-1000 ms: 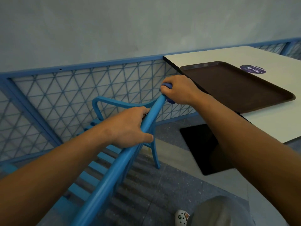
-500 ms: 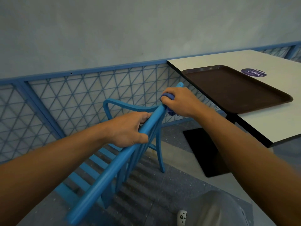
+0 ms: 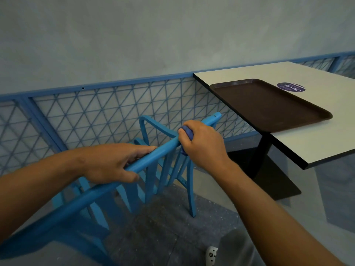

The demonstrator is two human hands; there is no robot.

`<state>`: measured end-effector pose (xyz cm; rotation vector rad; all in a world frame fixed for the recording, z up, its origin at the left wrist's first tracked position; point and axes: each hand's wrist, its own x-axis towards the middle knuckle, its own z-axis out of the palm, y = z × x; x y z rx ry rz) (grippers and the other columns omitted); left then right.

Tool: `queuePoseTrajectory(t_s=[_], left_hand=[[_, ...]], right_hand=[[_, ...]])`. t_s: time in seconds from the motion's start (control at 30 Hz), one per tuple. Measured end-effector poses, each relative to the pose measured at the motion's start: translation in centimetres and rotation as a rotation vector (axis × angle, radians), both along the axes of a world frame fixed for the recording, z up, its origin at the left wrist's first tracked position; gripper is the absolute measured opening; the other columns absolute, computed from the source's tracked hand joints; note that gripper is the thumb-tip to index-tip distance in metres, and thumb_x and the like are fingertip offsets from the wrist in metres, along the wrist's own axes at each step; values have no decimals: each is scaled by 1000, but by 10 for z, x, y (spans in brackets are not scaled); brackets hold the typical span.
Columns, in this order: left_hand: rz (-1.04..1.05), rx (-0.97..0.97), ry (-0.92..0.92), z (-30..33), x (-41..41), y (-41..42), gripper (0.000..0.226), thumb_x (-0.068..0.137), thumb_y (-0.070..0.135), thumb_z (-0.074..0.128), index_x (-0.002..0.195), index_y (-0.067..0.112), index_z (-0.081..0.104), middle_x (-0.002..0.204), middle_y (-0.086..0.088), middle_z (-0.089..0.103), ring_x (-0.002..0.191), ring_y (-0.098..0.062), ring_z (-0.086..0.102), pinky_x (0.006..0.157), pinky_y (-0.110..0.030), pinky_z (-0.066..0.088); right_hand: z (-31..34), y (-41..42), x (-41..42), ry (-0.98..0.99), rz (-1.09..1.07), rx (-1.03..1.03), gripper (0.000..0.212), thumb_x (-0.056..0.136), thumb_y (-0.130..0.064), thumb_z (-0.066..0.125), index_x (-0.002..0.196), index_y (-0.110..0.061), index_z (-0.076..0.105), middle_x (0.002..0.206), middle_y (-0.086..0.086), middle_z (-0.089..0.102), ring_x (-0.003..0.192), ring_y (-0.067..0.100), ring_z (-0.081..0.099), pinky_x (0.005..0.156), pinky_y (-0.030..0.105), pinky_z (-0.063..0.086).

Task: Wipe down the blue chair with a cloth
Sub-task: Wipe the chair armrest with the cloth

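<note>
The blue chair (image 3: 165, 175) is tipped over, one round leg (image 3: 153, 158) slanting up toward the right across the middle of the view. My left hand (image 3: 115, 162) grips that leg near its middle, fingers curled round it. Further up the leg my right hand (image 3: 201, 144) holds a dark blue cloth (image 3: 187, 134) wrapped against the leg. Only a small bulge of the cloth shows between my fingers. The leg's free end (image 3: 216, 118) sticks out past my right hand.
A white table (image 3: 307, 146) on a black pedestal stands at the right with a brown tray (image 3: 269, 104) and a purple sticker (image 3: 291, 86) on it. A blue lattice railing (image 3: 107, 110) runs along the wall behind the chair. Grey floor lies below.
My right hand has slid the cloth down the leg toward my left hand, baring the leg's end. The view has shifted, so the chair and table sit further right.
</note>
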<state>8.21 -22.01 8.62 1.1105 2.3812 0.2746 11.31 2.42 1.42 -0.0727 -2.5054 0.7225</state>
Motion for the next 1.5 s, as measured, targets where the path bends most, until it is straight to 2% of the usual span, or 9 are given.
queuePoseTrajectory(t_s=[0.07, 0.23, 0.43, 0.57, 0.67, 0.87, 1.23, 1.37, 1.5], left_hand=[[28, -46, 7, 1, 3, -13, 80, 94, 42, 64, 134, 80, 5, 116, 5, 64, 93, -16, 66, 83, -39, 58], [123, -125, 98, -1, 22, -41, 68, 83, 72, 42, 130, 82, -5, 120, 39, 45, 104, 10, 53, 90, -23, 51], [305, 252, 312, -25, 33, -2, 42, 95, 42, 60, 135, 46, 50, 107, 23, 62, 89, 1, 63, 82, -27, 55], [436, 530, 390, -37, 21, 52, 31, 100, 37, 56, 129, 30, 61, 115, 18, 65, 100, 1, 60, 91, -24, 51], [554, 621, 397, -40, 6, 71, 19, 101, 33, 55, 112, 26, 69, 95, 12, 70, 85, -4, 64, 81, -32, 57], [663, 697, 417, -43, 4, 66, 5, 92, 24, 62, 93, 27, 58, 68, 8, 65, 61, -5, 60, 56, -23, 49], [633, 608, 388, -40, 10, 64, 19, 91, 30, 63, 85, 29, 45, 67, 2, 61, 54, -17, 60, 50, -33, 53], [612, 619, 421, -42, 14, 67, 19, 87, 28, 63, 81, 28, 45, 66, 2, 59, 55, -19, 59, 52, -39, 53], [638, 622, 418, -43, 13, 68, 18, 85, 25, 65, 80, 25, 47, 68, 5, 59, 56, -12, 56, 51, -26, 43]], right_hand=[[-1, -13, 6, 8, -5, -17, 24, 101, -44, 46, 92, -28, 62, 89, -10, 60, 79, 11, 56, 68, 31, 41], [-4, -37, 19, 48, 19, 6, 23, 102, -45, 46, 104, -31, 65, 99, -11, 62, 88, 8, 59, 74, 31, 48], [0, -10, 24, 53, 146, 17, 25, 100, -47, 52, 119, -38, 66, 123, -13, 50, 106, 5, 54, 86, 31, 51], [6, 33, 18, 168, -6, -103, 29, 102, -40, 56, 125, -27, 66, 122, -2, 45, 104, 9, 53, 91, 42, 53], [11, 52, 8, 229, -44, -65, 36, 104, -39, 52, 132, -19, 63, 129, 3, 46, 112, 13, 52, 97, 41, 50], [-7, 14, -12, 226, 220, 316, 32, 104, -37, 50, 118, -18, 71, 111, 1, 63, 101, 23, 56, 90, 40, 45], [-6, 59, -46, 291, 124, 287, 32, 99, -30, 51, 79, -16, 72, 72, 0, 56, 71, 22, 50, 70, 46, 42], [-10, 25, -28, 278, 50, 248, 27, 100, -32, 52, 87, -17, 72, 79, -4, 56, 77, 17, 46, 73, 39, 42], [-14, 13, -17, 307, 274, 274, 26, 103, -30, 51, 104, -16, 74, 92, -2, 63, 86, 19, 54, 82, 36, 42]])
